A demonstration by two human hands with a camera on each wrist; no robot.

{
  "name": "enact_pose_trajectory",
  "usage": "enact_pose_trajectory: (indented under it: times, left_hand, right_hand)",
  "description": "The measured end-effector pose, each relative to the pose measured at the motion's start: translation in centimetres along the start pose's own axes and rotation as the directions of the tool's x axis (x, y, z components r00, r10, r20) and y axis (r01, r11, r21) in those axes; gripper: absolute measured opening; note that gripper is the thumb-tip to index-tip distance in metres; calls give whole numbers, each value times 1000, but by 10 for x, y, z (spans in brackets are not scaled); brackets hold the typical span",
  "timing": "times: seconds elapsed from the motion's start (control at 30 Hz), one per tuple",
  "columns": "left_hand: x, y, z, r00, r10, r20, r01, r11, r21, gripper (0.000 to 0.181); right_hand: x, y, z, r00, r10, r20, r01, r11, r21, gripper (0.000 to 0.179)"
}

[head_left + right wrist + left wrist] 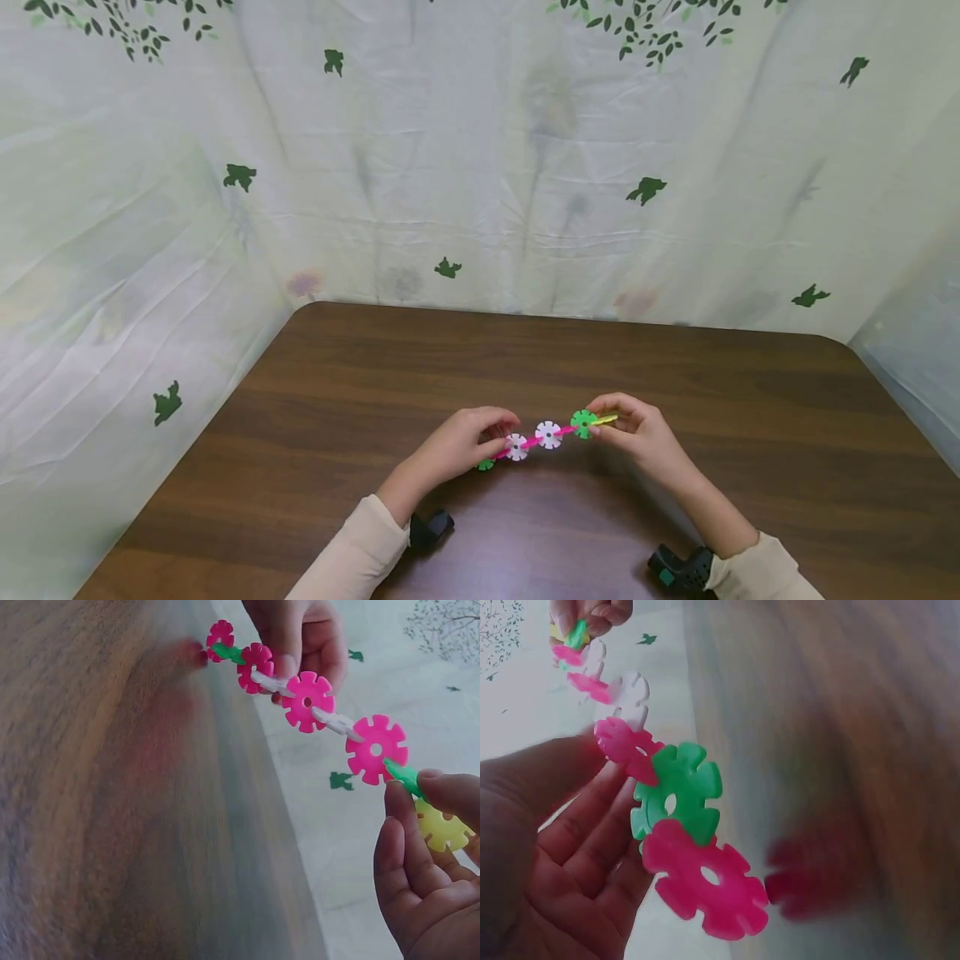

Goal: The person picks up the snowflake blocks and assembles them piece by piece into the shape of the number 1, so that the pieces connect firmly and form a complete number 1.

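A chain of notched, flower-shaped plastic discs, several of them linked edge to edge, spans my two hands over the table. My left hand (453, 446) pinches it toward its left end, thumb by a pink disc (256, 667). Past that grip come a green disc (679, 795) and a pink end disc (709, 881). Two white discs (548, 435) alternate with pink ones along the middle. With thumb and fingertips, my right hand (645, 433) pinches the other end at a green disc (583, 424). A yellow disc (444, 826) forms that end, partly hidden by the thumb.
Under the hands is a dark wooden table (360, 375) whose glossy top mirrors the chain. Pale cloth (465, 150) printed with leaves hangs behind it and along the sides. Black wrist devices (431, 530) sit near both sleeves.
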State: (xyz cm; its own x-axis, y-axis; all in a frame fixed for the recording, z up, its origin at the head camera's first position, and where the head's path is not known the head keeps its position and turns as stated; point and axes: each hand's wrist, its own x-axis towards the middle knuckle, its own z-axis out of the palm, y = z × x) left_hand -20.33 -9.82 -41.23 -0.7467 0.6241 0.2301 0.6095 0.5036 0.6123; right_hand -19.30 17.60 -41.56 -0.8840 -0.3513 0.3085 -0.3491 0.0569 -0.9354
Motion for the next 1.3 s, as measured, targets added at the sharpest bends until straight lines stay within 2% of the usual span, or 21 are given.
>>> enact_pose_trajectory:
  times: [0.27, 0.47, 0.63, 0.77, 0.9, 1.13, 1.3]
  left_hand:
    - [1, 6, 0, 1000, 22, 8, -21, 996, -84, 19]
    - [2, 19, 2, 1000, -8, 17, 12, 977, -214, 29]
    - [5, 30, 8, 997, -76, 17, 77, 949, -306, 40]
    - [7, 38, 13, 993, -118, 22, 117, 909, -401, 50]
    - [9, 44, 18, 987, -153, 44, 154, 852, -500, 54]
    - [14, 47, 30, 980, -191, 61, 189, 785, -590, 57]
    - [17, 50, 39, 966, -244, 84, 240, 728, -642, 57]
  right_hand:
    - [4, -7, -2, 999, 15, -33, -15, 1000, 17, 25]
    - [16, -17, -4, 993, 68, -96, -64, 997, 41, 34]
    - [29, -20, -4, 983, 106, -152, -101, 994, 42, 37]
    - [38, -19, -4, 986, 98, -138, -92, 994, 53, 41]
    - [44, -15, -4, 989, 95, -115, -90, 995, 47, 42]
    - [49, -4, -4, 989, 106, -103, -104, 994, 28, 39]
    - [50, 4, -5, 991, 119, -62, -118, 993, 15, 39]
